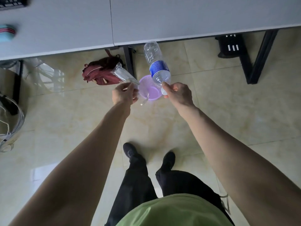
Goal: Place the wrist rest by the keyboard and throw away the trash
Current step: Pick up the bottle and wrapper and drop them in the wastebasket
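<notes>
A small purple mesh waste basket [147, 90] stands on the tiled floor in front of the desk. My left hand [124, 94] grips a clear plastic wrapper [123, 75] at the basket's left rim. My right hand [178, 93] holds an empty clear plastic bottle [156, 62] with a blue label by its neck end, its base pointing up and away, just right of the basket. At the far left of the desk lies a teal wrist rest [7, 32], with a black keyboard [13, 2] behind it.
A grey desk [146, 18] spans the top, on black legs [259, 57]. A dark red backpack [101, 70] lies on the floor under its edge. Cables and a wire frame [9, 121] sit at the left. My shoes [130, 150] stand below the basket.
</notes>
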